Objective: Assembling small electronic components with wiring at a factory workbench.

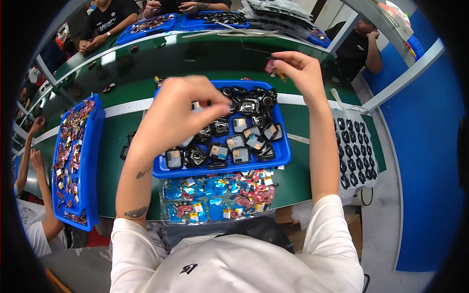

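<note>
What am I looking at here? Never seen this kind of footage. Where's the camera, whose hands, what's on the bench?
There is no machine here. The single picture comes from a wide fisheye camera worn on a person's head, looking down, which is why straight edges bend near the rim. The two forearms entering from below belong to the wearer.

The left hand hovers over a blue tray of small black round parts and square silver-faced pieces, fingertips pinched together at the parts. I cannot tell what it grips, if anything. The right hand is raised beyond the tray, pinching a small pink part.

All this sits on a green workbench. Nearer the wearer lies a clear tray of blue and pink packets. A second blue tray of pink pieces is on the left, and a sheet of black rings on the right. Other people work around the bench.
</note>
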The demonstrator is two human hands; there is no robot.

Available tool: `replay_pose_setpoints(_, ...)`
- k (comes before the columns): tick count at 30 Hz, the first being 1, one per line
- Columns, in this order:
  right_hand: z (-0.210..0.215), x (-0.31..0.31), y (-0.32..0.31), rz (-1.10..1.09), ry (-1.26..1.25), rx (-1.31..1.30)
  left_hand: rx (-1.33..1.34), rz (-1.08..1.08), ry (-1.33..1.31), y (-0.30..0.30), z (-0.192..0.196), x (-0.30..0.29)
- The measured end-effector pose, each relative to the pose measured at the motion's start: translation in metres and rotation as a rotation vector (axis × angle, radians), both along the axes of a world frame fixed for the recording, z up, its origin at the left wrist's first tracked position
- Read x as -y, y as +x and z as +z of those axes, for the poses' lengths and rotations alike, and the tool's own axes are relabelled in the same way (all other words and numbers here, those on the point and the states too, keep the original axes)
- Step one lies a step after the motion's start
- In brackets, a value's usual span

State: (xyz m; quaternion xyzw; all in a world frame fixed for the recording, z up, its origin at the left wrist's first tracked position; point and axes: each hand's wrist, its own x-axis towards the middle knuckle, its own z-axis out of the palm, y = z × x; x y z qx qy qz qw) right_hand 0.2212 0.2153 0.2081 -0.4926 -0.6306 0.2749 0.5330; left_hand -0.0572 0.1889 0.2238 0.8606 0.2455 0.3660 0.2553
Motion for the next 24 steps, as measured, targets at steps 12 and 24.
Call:
replay_pose_setpoints(12, -0.130, -0.075, 0.176, -0.901, -0.294, -0.184, -0.591, -0.114, 0.075, 0.012, -0.021, 0.003)
replay_pose_setpoints(24, -0.068, -0.016, 0.142, -0.789, -0.095, 0.477, -0.582, -0.075, 0.144, 0.006, -0.021, -0.004)
